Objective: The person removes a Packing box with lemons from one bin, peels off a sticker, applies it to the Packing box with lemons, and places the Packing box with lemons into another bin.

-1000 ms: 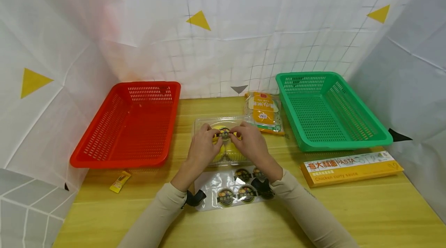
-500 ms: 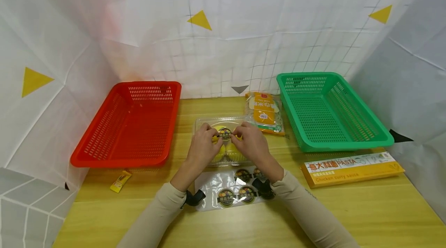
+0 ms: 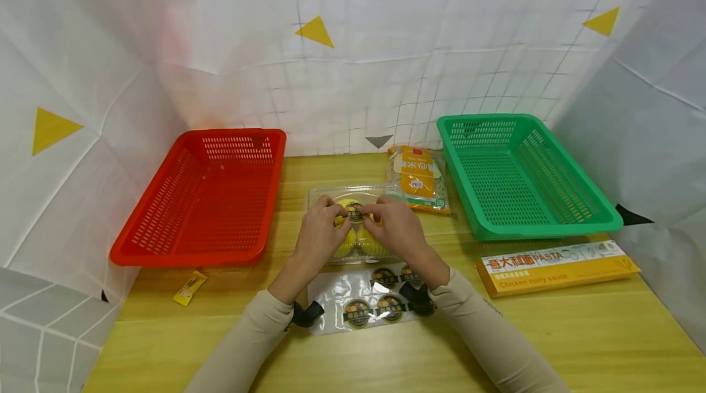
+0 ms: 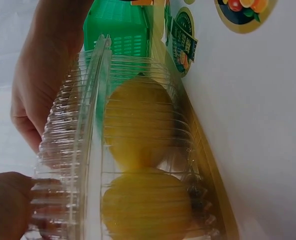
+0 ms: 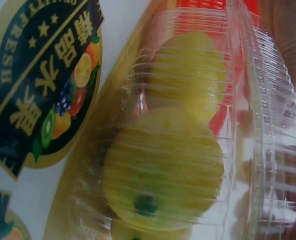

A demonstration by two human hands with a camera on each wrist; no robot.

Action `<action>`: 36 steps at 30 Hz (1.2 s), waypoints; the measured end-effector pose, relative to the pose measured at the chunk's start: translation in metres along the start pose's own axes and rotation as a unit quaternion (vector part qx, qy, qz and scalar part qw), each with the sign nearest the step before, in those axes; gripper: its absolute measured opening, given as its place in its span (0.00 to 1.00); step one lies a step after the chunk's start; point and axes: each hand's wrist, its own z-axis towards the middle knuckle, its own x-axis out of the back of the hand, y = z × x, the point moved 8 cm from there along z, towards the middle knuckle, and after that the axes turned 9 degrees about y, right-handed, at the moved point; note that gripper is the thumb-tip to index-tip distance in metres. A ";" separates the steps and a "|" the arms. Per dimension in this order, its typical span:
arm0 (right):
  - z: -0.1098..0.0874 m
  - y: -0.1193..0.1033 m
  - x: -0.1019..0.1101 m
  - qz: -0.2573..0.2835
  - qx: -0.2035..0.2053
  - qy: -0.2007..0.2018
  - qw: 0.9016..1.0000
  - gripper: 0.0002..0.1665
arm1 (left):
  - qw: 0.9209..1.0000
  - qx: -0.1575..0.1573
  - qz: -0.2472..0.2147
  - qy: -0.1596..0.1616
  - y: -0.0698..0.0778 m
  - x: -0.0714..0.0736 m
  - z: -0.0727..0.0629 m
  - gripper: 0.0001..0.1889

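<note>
Tighter span over the sticker (image 3: 353,214)

Compared with half a second ago, your right hand (image 3: 399,226) reaches slightly further in over the sticker, nearer your left hand (image 3: 320,227). Each grip is narrow, seemingly pinching one end of the sticker above the clear container (image 3: 355,189) of yellow fruit (image 4: 138,117). That container sits mid-table (image 3: 353,359), with the sticker sheet (image 3: 330,302) between it and the near edge. You appear to be making a fine placement adjustment; whether the sticker touches the container, the views don't tell.
</note>
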 end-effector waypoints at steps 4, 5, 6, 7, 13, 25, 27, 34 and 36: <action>-0.001 -0.001 0.002 0.013 0.014 0.014 1.000 0.10 | 1.000 0.005 -0.014 -0.007 -0.001 0.000 0.000 0.04; -0.001 -0.001 0.002 0.020 0.018 0.020 0.999 0.09 | 1.000 0.004 -0.025 -0.004 -0.001 0.001 0.001 0.04; -0.001 -0.002 0.003 0.032 0.021 0.026 0.999 0.09 | 0.999 0.004 -0.034 -0.002 -0.002 0.002 0.001 0.04; -0.001 -0.002 0.004 0.047 0.023 0.034 0.998 0.09 | 0.999 0.000 -0.044 0.003 -0.002 0.004 0.002 0.05; 0.000 0.002 0.017 0.147 0.031 0.093 0.984 0.08 | 0.998 -0.014 -0.045 0.043 -0.009 0.018 0.001 0.13; -0.020 0.041 0.055 0.136 -0.005 0.205 0.969 0.09 | 0.978 0.200 -0.037 -0.033 -0.064 0.015 -0.033 0.50; -0.024 0.050 0.055 0.131 -0.030 0.194 0.972 0.12 | 0.966 0.245 -0.053 -0.062 -0.072 0.011 -0.041 0.51; -0.037 0.077 0.037 0.209 -0.146 0.058 0.965 0.30 | 0.949 0.287 -0.113 -0.071 -0.084 0.007 -0.050 0.41; -0.040 0.082 0.033 0.238 -0.172 0.034 0.955 0.33 | 0.942 0.298 -0.145 -0.053 -0.086 0.007 -0.050 0.38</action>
